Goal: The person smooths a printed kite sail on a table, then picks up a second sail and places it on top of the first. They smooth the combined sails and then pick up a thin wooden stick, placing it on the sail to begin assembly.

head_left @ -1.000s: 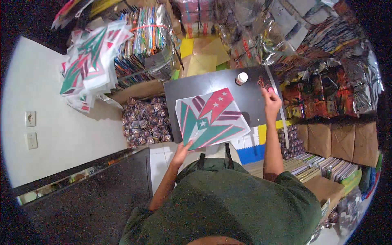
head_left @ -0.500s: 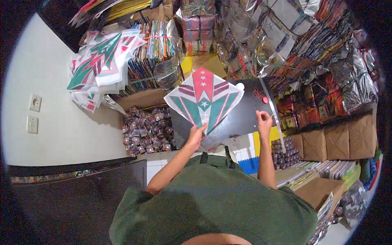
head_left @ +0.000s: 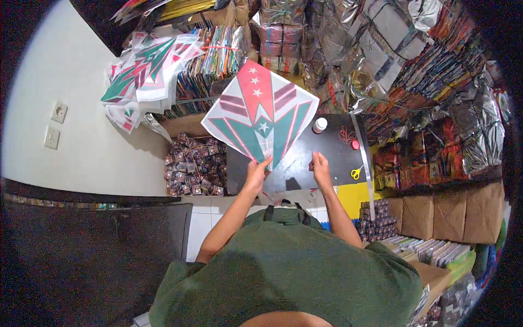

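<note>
Left hand (head_left: 256, 175) has its fingers closed on the lower corner of the diamond-shaped sheet (head_left: 263, 120), thumb laid over the printed face. Sheet is raised over the left and far side of the dark bench (head_left: 343, 158), leaning a little left, red starred point uppermost, green panels nearest the hand. The grip at the narrow end probably serves to keep most of the print uncovered and let one hand carry the whole piece.

Right hand (head_left: 321, 169) is over the bench, apart from the sheet. Fingers curled in, thumb close against them; cannot tell whether anything thin is pinched there.

Small white-capped bottle (head_left: 320, 125), loose red thread (head_left: 345, 134), red round piece (head_left: 355, 144) and yellow-handled scissors (head_left: 356, 174) all sit toward the bench's right side, presumably for easy right-hand reach. Similar printed sheets (head_left: 155, 71) hang in a loose pile by the wall, likely kept off the working surface.

Against the frame half a second back: sheet is farther left and tilts left, where it was nearly straight; the bottle, then mostly covered, shows whole. Right hand has come inward from near the red piece, and the scissors are now visible. Left grip unchanged at the same corner.
</note>
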Available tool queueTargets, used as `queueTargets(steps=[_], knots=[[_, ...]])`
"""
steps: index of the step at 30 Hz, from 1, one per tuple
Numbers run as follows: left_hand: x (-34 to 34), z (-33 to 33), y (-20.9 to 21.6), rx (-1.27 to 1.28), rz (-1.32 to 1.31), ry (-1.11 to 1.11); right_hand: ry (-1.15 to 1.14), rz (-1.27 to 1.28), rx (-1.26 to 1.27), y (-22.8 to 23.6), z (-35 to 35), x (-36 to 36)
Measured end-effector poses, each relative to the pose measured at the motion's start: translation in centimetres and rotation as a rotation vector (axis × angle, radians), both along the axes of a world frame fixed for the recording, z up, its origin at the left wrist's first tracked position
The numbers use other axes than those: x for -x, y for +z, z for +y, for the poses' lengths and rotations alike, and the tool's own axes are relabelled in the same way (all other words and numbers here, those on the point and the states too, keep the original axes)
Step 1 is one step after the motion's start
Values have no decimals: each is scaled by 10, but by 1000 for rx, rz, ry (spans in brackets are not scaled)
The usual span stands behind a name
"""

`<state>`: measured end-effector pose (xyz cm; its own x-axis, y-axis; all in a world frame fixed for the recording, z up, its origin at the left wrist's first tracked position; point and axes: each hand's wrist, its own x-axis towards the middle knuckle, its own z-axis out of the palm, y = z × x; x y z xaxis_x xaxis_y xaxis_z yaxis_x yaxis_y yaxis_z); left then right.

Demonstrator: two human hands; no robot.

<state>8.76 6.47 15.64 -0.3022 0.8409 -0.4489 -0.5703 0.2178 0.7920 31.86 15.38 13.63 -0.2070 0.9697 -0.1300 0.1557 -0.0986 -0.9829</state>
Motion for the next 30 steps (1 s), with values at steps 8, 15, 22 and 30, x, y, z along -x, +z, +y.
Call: queueTargets(steps=[8,15,22,30], knots=[[-27,4,43,19,99,128,209,-73,35,4,-14,-10],[-49,11,39,-10,112,178,311,-139,-8,-10,-19,-16],[-57,11,47,28,181,184,296,-83,-54,-17,-22,-11],[-55,3,43,-38,335,245,261,535,384,33,-32,27]])
